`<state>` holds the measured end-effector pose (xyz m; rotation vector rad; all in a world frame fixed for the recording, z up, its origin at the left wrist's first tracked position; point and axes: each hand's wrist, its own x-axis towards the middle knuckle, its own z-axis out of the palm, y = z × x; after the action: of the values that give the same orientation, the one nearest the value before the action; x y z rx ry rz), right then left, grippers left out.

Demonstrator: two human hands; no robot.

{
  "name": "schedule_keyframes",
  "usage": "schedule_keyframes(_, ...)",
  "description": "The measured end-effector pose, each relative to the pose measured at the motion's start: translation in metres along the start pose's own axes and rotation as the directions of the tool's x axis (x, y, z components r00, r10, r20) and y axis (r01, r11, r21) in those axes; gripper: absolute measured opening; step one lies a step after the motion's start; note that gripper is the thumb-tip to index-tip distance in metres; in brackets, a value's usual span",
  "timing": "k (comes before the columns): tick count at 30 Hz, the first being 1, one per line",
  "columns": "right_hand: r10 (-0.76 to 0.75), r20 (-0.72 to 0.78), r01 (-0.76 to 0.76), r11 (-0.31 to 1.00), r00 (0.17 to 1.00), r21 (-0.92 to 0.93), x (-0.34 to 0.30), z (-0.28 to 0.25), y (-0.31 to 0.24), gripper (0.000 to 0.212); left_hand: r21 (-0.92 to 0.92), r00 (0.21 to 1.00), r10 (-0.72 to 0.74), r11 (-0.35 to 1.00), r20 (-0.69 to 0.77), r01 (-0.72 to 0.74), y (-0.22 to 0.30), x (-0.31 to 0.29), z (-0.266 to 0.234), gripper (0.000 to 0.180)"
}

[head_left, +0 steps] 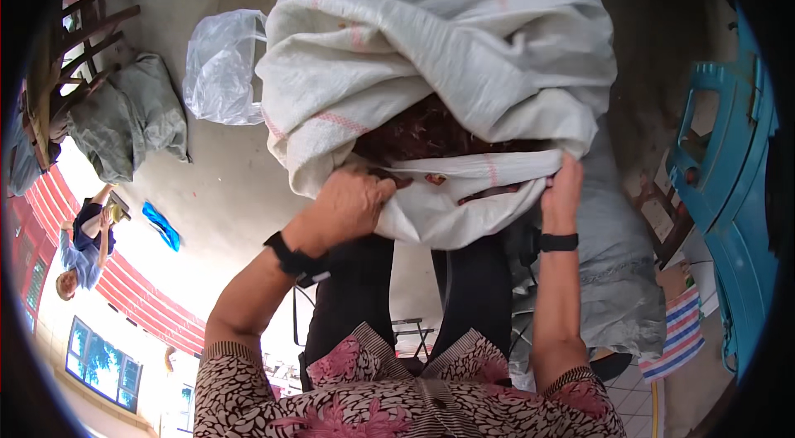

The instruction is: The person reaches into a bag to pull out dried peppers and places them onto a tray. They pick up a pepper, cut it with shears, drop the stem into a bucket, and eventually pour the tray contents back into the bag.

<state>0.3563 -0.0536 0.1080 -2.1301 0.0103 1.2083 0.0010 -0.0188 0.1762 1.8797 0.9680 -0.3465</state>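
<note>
1. A big white woven sack (439,49) with thin red stripes stands on the concrete floor (224,190) right in front of the person, filling the upper middle of the view.
2. The sack's mouth is open and rolled down, and dark reddish-brown dried pieces (431,133) show inside it; what they are is too unclear to tell.
3. The left hand (352,202) has its grip clamped on the near lip of the sack at the left side of the opening, fingers curled over the fabric.
4. The right hand (563,190) has its grip clamped on the same lip at the right side of the opening, fingers hooked over the edge.
5. Each wrist wears a black band, and both arms come out of patterned brown-and-pink sleeves.
6. The person's dark trouser legs (414,289) stand just below the sack, between the two arms.
7. A clear plastic bag (222,65) lies on the floor touching the sack's left side.
8. A grey sack (128,119) is slumped farther left, beside a wooden chair (79,40).
9. Another grey sack (617,264) lies just right of the person's right arm.
10. A turquoise plastic chair (733,165) stands at the right rim.
11. A striped cloth (679,334) lies below it.
12. A small blue item (161,225) lies on the floor to the left, well apart from the white sack, near another person (83,247) at the far left rim.
</note>
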Motion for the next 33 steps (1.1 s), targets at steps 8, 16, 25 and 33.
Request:
schedule_keyframes(8,-0.210,-0.005,0.208,0.969,0.978,-0.137,0.037,-0.022,-0.058,0.025,-0.640,0.996,-0.055,0.763,0.074,0.090,0.047,0.010,-0.054,0.015)
schedule_keyframes(16,-0.514,0.714,0.877,0.214,0.476,-0.431,-0.013,0.096,-0.035,0.017,-0.491,0.973,-0.217,0.858,-0.080,0.151,0.012,0.112,0.013,0.039)
schedule_keyframes(25,-0.526,0.421,0.529,0.065,0.739,-0.846,0.198,0.092,-0.015,0.057,-0.368,0.854,-0.512,0.815,-0.095,0.448,0.001,0.148,0.027,0.045)
schedule_keyframes(33,-0.199,0.486,0.523,0.399,0.851,-0.753,0.124,0.141,0.064,0.072,-0.871,0.881,-0.419,0.321,0.222,0.372,-0.001,0.145,-0.005,0.060)
